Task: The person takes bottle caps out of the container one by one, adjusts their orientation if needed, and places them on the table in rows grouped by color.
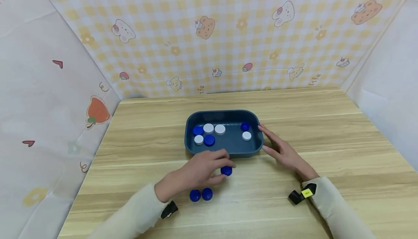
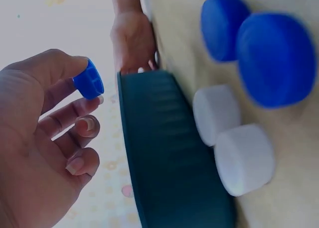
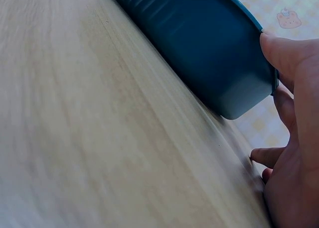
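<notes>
Between thumb and fingertips, my left hand (image 1: 204,168) pinches a blue bottle cap (image 1: 226,170), just in front of the dark teal tray (image 1: 241,155). The left wrist view shows this cap (image 2: 89,79) held clear of the table, the other fingers loosely bent. At the tray's right end, my right hand (image 1: 285,153) touches the outer wall and rim with spread thumb and fingers; in the right wrist view the thumb (image 3: 279,51) lies against the rim. Blue caps (image 1: 209,140) and white caps (image 1: 220,129) lie in the tray, most toward its left side.
Two blue caps (image 1: 201,195) lie on the wooden table (image 1: 261,210) by my left wrist. Two white caps (image 2: 232,138) also stand there, seen in the left wrist view but hidden in the head view. A checkered cloth (image 1: 228,46) hangs behind the table.
</notes>
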The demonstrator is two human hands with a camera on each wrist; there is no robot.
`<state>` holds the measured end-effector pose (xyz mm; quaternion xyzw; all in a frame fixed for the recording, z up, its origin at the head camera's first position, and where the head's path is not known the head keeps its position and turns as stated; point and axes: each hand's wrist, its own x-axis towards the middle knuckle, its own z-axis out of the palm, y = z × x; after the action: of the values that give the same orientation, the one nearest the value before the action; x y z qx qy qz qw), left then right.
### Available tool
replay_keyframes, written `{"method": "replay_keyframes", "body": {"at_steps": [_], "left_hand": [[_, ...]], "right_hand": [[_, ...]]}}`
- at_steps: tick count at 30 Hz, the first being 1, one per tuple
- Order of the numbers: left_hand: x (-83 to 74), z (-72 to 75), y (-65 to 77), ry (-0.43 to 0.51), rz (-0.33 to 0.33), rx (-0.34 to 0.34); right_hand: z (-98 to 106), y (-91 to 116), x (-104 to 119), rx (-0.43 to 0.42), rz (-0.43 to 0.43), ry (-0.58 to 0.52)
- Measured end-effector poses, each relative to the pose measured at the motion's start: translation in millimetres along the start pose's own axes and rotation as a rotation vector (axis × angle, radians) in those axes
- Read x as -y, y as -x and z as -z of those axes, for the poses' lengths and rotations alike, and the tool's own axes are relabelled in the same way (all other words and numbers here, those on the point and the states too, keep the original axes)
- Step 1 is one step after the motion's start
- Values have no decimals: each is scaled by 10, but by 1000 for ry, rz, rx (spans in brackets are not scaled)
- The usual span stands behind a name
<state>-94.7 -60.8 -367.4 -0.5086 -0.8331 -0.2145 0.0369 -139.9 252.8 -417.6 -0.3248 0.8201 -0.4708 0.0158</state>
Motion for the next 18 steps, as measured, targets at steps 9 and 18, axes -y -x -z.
{"method": "replay_keyframes", "body": {"at_steps": [9, 18], "left_hand": [[-84, -194, 193, -19, 40, 92], [-151, -317, 285, -85, 66, 186]], "right_hand": [[3, -6, 0, 6, -3, -10], [-4, -6, -10, 4, 0, -4]]}}
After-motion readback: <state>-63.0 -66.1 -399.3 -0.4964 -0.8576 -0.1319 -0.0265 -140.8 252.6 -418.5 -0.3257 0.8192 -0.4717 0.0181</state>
